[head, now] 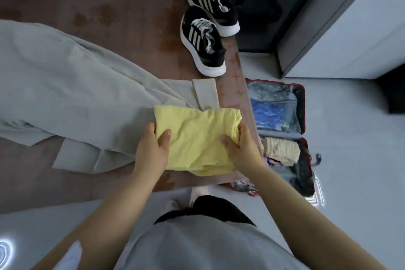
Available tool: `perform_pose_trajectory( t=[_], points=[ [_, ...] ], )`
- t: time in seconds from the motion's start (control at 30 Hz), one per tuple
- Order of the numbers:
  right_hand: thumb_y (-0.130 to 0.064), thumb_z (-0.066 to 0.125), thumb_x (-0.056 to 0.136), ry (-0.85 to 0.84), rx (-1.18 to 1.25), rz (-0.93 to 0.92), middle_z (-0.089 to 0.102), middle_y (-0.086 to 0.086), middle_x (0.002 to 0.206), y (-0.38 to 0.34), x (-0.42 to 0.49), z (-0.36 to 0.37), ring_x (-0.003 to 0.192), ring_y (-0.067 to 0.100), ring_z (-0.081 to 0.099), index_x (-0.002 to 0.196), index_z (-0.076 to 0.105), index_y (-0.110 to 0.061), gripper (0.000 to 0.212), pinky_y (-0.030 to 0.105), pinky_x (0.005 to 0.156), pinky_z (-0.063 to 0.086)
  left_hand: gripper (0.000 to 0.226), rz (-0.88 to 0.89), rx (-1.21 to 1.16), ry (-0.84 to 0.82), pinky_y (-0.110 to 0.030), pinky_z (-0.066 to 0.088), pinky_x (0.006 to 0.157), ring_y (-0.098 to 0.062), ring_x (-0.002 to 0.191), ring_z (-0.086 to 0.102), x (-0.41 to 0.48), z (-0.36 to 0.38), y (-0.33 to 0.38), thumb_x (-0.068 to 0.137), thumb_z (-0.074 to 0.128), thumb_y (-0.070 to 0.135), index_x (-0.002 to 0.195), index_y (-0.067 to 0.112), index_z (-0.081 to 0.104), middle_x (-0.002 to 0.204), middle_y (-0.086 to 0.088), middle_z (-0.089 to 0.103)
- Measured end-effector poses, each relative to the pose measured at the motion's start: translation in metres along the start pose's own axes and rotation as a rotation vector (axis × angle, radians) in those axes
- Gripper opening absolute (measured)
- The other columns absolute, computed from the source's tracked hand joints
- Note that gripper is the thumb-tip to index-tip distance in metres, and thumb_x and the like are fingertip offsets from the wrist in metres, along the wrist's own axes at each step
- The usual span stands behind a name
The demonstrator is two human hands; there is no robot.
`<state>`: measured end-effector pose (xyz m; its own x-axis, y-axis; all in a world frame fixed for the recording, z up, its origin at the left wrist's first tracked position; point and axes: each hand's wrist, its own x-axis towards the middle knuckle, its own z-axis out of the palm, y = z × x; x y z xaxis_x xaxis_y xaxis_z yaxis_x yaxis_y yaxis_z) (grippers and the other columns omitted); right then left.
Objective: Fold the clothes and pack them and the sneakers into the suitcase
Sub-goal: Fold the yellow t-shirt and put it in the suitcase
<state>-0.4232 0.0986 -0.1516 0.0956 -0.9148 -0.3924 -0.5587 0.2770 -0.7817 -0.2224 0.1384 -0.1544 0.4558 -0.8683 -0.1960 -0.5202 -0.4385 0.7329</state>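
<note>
A folded yellow garment [197, 136] lies at the near right corner of the brown bed surface [98, 2]. My left hand [153, 149] grips its left edge, thumb on top and fingers underneath. My right hand [241, 149] grips its right edge the same way. A large pale grey garment [65, 85] lies spread out to the left, partly under the yellow one. Two black sneakers [203, 44] with white stripes and soles stand at the bed's far right edge. The red suitcase [303, 105] lies open on the floor to the right, with a beige folded item [280, 149] inside.
A white cabinet [350, 28] stands at the back right, beside a dark gap. The suitcase's far half holds a zipped mesh cover over blue fabric [271, 114]. Pale grey floor [361, 160] surrounds the suitcase. My feet stand close to the bed's near edge.
</note>
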Motion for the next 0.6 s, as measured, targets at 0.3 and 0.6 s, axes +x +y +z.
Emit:
perform_pose_trajectory(
  t=[0.3,0.6],
  points=[
    [-0.027,0.057,0.092,0.087,0.098,0.099,0.048,-0.015,0.091,0.069,-0.041,-0.042,0.097,0.018,0.050,0.121,0.039,-0.011,0.038,0.030,0.082,0.038,0.029,0.058,0.019,-0.110,-0.036,0.030,0.069,-0.040,0.100,0.055,-0.057,0.048,0.032,0.094,0.051,0.024,0.108,0.000,0.047,0.107,-0.023,0.061],
    [-0.030,0.057,0.091,-0.016,0.009,-0.014,0.050,-0.003,0.106,0.149,-0.016,-0.167,0.097,0.017,0.050,0.124,0.037,-0.012,0.042,0.032,0.082,0.039,0.018,0.052,-0.072,-0.020,-0.027,0.020,0.055,-0.019,0.072,0.046,-0.115,0.168,0.107,0.095,0.049,0.027,0.098,0.011,0.040,0.074,0.010,0.046]
  ],
)
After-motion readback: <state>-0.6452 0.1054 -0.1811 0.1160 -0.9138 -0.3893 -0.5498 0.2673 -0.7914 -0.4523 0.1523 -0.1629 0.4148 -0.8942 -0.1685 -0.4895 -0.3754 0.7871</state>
